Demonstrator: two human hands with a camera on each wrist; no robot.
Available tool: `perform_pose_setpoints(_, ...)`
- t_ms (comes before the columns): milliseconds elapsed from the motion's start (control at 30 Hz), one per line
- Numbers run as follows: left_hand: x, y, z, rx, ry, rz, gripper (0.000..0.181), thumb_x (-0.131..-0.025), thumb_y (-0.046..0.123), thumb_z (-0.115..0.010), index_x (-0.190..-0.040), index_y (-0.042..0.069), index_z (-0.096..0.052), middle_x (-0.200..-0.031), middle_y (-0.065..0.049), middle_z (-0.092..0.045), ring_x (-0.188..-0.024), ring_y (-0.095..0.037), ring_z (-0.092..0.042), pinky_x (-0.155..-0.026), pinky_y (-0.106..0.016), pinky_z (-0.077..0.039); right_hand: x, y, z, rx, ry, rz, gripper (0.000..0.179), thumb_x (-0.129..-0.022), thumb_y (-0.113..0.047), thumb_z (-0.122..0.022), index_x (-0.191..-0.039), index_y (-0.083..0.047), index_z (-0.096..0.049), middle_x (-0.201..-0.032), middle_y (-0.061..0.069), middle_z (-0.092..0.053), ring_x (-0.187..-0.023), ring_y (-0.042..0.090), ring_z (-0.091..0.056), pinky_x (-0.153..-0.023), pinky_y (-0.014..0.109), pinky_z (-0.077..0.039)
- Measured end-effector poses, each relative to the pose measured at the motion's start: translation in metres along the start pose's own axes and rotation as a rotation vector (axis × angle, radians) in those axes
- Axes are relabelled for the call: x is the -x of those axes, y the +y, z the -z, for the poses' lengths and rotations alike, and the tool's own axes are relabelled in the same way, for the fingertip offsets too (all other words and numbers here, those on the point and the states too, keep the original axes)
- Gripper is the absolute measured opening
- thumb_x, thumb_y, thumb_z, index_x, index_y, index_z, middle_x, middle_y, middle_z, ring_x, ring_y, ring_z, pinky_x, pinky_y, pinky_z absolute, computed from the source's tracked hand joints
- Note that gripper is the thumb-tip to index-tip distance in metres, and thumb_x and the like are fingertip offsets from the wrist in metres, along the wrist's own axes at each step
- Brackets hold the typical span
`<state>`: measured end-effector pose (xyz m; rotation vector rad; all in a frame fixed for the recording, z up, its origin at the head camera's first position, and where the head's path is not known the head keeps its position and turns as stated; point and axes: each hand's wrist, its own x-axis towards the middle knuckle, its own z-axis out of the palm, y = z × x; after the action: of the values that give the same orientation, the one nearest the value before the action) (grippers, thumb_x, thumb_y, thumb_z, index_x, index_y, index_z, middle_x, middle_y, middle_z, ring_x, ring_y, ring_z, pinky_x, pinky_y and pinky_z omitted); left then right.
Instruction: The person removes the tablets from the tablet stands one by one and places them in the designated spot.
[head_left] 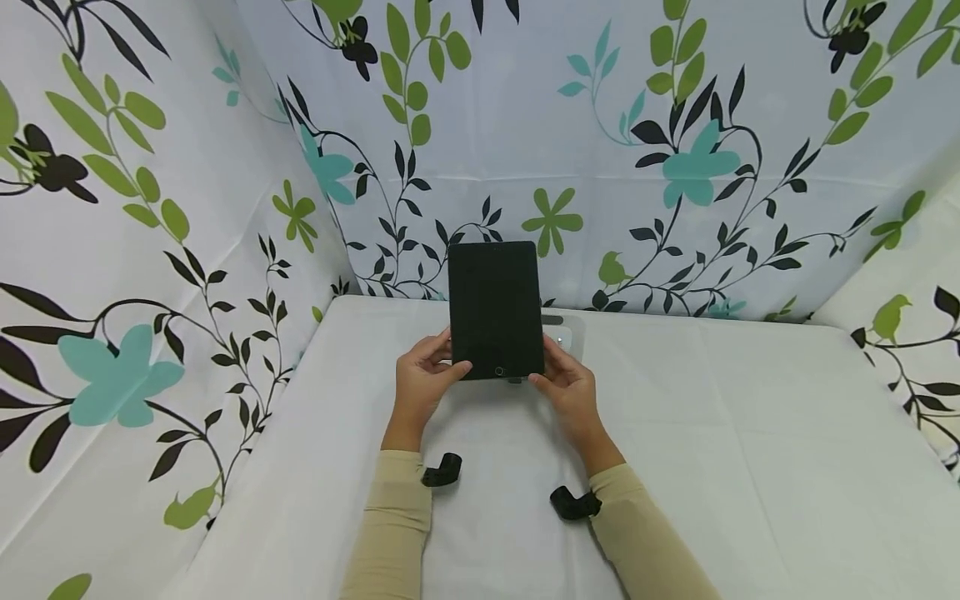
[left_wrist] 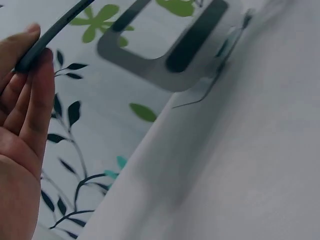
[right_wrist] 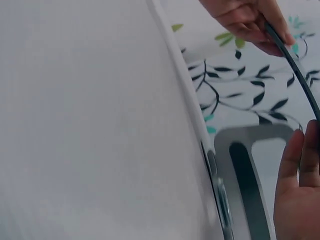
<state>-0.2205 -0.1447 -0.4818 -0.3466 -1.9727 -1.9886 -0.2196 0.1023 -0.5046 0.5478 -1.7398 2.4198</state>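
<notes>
A black tablet (head_left: 495,308) with a round home button is held upright above the white table, its dark screen toward me. My left hand (head_left: 422,382) grips its lower left edge, thumb on the front. Its lower right corner is pinched by my right hand (head_left: 573,390), with the thumb in front and fingers behind. Behind the tablet stands a grey stand (head_left: 576,333), mostly hidden in the head view. The left wrist view shows the stand's plate (left_wrist: 135,67) with a cutout and dark pads. Edge-on, the tablet (right_wrist: 295,65) appears apart from the stand in the right wrist view.
The white-covered table (head_left: 712,450) stretches out on both sides. Leaf-patterned cloth (head_left: 480,125) hangs behind it and along the left and right. Black wrist cameras (head_left: 442,471) sit at both sleeve cuffs.
</notes>
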Motion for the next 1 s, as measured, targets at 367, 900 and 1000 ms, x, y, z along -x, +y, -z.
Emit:
perform_pose_setpoints(367, 0.004, 0.012, 0.043, 0.055, 0.03, 0.013, 0.061, -0.076, -0.009, -0.083, -0.134, -0.001, -0.065, -0.109, 0.005, -0.072, -0.095, -0.009, -0.071, -0.082, -0.021, -0.061, 0.003, -0.006, -0.042, 0.078, -0.035, -0.06, 0.069, -0.089, 0.006, -0.072, -0.152, -0.003, -0.046, -0.14, 0.027, -0.058, -0.114, 0.007, -0.068, -0.093, 0.02, -0.057)
perform_pose_setpoints(900, 0.009, 0.009, 0.081, -0.063, 0.058, 0.167, 0.057, -0.078, -0.005, -0.085, -0.132, -0.004, -0.066, -0.1, 0.002, -0.07, -0.092, -0.007, -0.067, -0.079, -0.019, -0.06, 0.004, 0.016, -0.065, 0.144, -0.058, -0.153, 0.064, -0.088, 0.012, -0.07, -0.148, 0.004, -0.049, -0.131, 0.034, -0.06, -0.104, 0.015, -0.067, -0.083, 0.013, -0.056)
perform_pose_setpoints(1000, 0.01, 0.009, 0.086, -0.085, 0.073, 0.255, 0.056, -0.079, -0.005, -0.083, -0.132, -0.003, -0.066, -0.098, 0.003, -0.068, -0.09, -0.005, -0.066, -0.077, -0.017, -0.06, 0.004, 0.022, -0.067, 0.162, -0.066, -0.175, 0.063, -0.087, 0.014, -0.069, -0.147, 0.007, -0.049, -0.131, 0.036, -0.06, -0.099, 0.009, -0.066, -0.081, 0.012, -0.055)
